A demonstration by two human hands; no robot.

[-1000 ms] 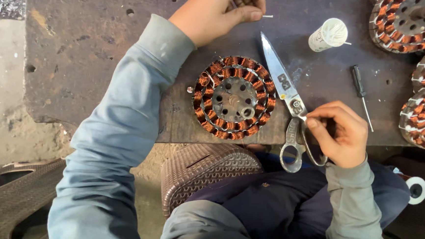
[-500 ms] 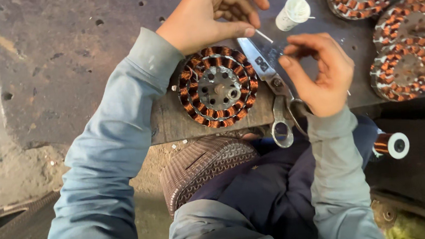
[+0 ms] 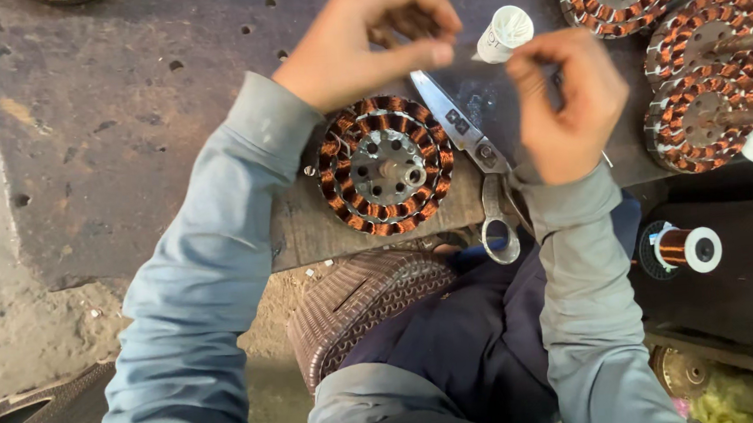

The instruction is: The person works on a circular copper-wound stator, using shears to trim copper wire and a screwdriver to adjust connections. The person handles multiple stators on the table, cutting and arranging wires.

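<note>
Both hands (image 3: 473,84) pinch together above stator (image 3: 384,166) and scissors (image 3: 468,149)

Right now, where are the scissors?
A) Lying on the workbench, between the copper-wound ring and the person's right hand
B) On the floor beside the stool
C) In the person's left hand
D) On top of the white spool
A: the scissors lie flat on the workbench, just right of the copper-wound ring, and neither hand grips them.

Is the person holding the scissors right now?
No, the scissors lie on the bench beside the copper-wound stator, while both hands are raised above them.
</note>
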